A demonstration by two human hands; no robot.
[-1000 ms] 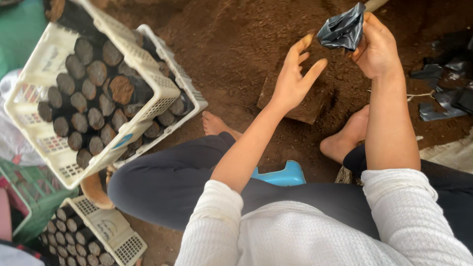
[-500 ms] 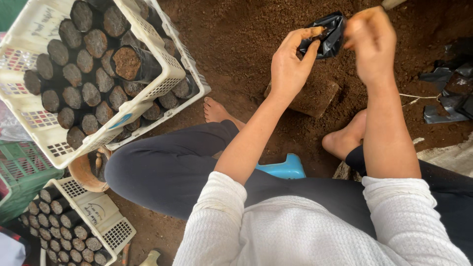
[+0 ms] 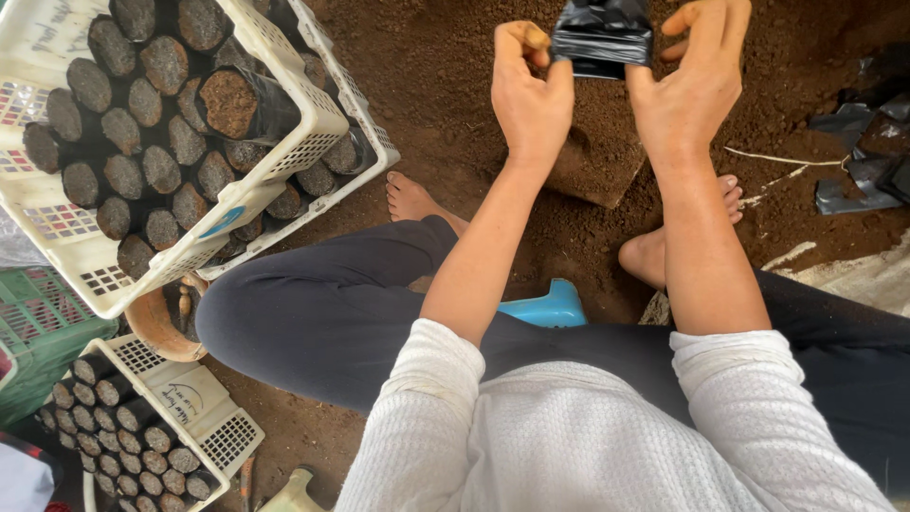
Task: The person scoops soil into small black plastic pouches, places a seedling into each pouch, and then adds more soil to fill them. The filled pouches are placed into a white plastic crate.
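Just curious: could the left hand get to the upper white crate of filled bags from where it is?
Probably yes: the left hand is busy on the black bag, but only bare soil lies between it and the crate.

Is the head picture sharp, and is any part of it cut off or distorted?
Head view: soft, even light, no glare; the hands, left hand and right hand, look sharp; the black bag is cut by the top edge; the white crate leans, suggesting wide-angle distortion.

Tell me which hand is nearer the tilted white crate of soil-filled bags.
Left. The left hand grips the black bag closer to the white crate; the right hand holds the bag's far side.
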